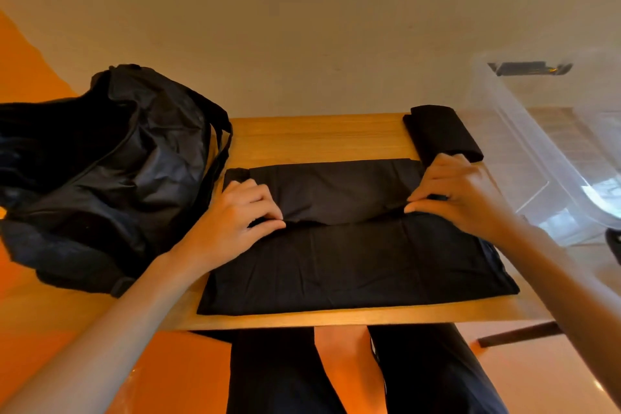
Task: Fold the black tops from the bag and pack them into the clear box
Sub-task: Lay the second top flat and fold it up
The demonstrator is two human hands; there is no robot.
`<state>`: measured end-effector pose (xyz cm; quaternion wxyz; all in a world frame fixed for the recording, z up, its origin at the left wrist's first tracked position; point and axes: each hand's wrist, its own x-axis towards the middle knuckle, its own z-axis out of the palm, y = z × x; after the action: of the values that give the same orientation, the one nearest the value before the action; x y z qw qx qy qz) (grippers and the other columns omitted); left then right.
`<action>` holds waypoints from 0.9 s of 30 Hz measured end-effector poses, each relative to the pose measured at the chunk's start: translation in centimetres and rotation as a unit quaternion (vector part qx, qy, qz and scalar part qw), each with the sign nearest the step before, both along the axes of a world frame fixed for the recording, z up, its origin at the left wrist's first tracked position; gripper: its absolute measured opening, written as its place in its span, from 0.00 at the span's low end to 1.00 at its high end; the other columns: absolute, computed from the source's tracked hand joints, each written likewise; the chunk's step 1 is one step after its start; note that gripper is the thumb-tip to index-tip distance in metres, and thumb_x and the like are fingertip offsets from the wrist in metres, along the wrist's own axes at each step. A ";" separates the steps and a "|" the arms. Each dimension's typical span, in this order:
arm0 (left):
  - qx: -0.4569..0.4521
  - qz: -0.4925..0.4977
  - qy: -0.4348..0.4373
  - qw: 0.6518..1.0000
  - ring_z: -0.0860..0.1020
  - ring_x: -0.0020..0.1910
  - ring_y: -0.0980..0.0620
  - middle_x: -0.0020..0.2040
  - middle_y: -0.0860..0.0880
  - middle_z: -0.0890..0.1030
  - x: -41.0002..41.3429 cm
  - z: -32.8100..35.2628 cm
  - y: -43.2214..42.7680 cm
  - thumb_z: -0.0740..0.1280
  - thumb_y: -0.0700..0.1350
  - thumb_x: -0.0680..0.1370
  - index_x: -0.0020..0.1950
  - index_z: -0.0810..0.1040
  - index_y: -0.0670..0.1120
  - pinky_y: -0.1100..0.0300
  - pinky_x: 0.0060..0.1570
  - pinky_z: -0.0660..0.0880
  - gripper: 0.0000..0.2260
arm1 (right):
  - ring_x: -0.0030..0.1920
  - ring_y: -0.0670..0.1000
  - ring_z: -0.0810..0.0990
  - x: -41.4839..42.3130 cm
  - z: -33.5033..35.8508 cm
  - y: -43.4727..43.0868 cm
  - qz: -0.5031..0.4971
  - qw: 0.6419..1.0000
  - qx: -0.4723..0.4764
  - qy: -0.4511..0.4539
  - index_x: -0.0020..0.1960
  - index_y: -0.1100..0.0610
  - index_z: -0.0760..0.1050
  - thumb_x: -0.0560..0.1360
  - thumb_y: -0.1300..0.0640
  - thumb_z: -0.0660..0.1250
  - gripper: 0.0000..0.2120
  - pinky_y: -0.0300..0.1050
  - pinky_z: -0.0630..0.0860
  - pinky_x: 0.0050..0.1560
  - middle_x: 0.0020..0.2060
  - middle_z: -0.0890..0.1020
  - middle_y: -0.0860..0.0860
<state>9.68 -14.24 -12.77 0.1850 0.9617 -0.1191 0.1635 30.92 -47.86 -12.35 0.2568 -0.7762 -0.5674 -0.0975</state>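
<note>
At the near side, the black top (353, 262) is spread flat on the wooden table (336, 318), its hem close to the table's front edge. Across the middle of the top a fold line is formed, and the far part is laid back over itself as a narrower band. The left hand (235, 215) is set on the left end of that line and the right hand (460, 198) on the right end; the hands are kept well apart, and a pinch of cloth is held between fingers and thumb by each.

The step in hand is judged to be a lengthwise fold of this top. For the next move, both pinched ends would need to be carried together toward the near hem, level, so that the edges are matched and no crease is trapped.

Just beyond the top's far right corner a folded top (443, 131) is lying, not yet packed. Left of the top the bag (111, 171) is slumped, open. Right of the top the clear box (554, 151) is placed.
</note>
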 end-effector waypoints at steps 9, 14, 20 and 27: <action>0.043 0.111 0.099 0.988 0.51 0.82 0.50 0.83 0.50 0.54 2.5 -0.6 -4.6 0.49 0.65 0.82 0.82 0.61 0.55 0.51 0.79 0.52 0.30 | 0.72 0.58 0.70 -3.2 -1.4 2.4 -0.173 0.980 -0.095 -0.036 0.75 0.53 0.72 0.82 0.33 0.52 0.32 0.57 0.69 0.71 0.72 0.73 0.54; 0.135 0.194 0.244 0.940 0.34 0.81 0.50 0.82 0.51 0.33 4.1 -2.2 -3.9 0.41 0.70 0.80 0.82 0.35 0.57 0.49 0.80 0.37 0.35 | 0.80 0.47 0.32 -2.7 -3.1 4.6 -0.219 0.934 -0.276 0.067 0.82 0.49 0.37 0.79 0.29 0.34 0.38 0.47 0.33 0.79 0.81 0.37 0.48; 0.159 0.191 0.221 0.943 0.35 0.81 0.52 0.82 0.53 0.35 3.7 -3.0 -1.4 0.36 0.77 0.73 0.82 0.37 0.60 0.48 0.81 0.39 0.40 | 0.79 0.44 0.32 0.0 -3.3 3.0 -0.219 0.931 -0.282 0.071 0.81 0.44 0.36 0.77 0.27 0.30 0.37 0.47 0.36 0.80 0.81 0.37 0.46; 0.164 0.195 0.222 0.941 0.33 0.81 0.52 0.81 0.55 0.32 3.0 -3.2 -0.3 0.35 0.81 0.69 0.80 0.35 0.64 0.46 0.81 0.39 0.43 | 0.74 0.58 0.69 -0.6 -2.7 0.2 -0.294 0.953 -0.050 0.059 0.76 0.55 0.69 0.85 0.50 0.57 0.22 0.52 0.65 0.72 0.75 0.71 0.56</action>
<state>12.66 -14.51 -15.93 0.0110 0.9950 0.0896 -0.0429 30.30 -47.67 -15.09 0.2104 -0.9249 -0.3024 -0.0941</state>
